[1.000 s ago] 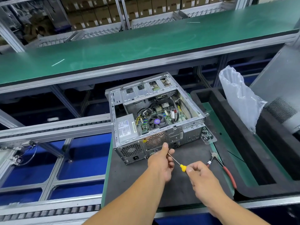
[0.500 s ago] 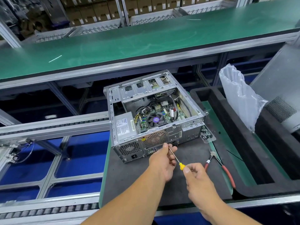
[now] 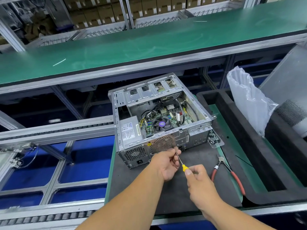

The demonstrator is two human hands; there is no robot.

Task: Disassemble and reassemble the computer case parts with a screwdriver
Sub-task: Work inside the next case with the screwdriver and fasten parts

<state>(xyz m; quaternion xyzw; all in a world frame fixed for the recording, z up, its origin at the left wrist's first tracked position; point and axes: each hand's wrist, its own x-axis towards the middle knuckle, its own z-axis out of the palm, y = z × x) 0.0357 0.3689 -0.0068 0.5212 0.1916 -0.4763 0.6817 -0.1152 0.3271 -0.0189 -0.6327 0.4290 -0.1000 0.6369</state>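
Note:
An open metal computer case lies on a dark mat, its rear panel facing me and its motherboard and fan exposed. A yellow-handled screwdriver points at the rear panel just right of the round fan grille. My right hand grips the yellow handle. My left hand pinches the thin metal shaft near its tip, close against the panel.
Red-handled pliers lie on the mat to the right of my hands. A small clear tray of screws sits by the case's right corner. Black foam packing and a plastic bag stand at right. A green conveyor runs behind.
Both hands moved forward with the screwdriver, bringing its tip up to the rear panel beside the fan grille. The case and pliers stayed in place.

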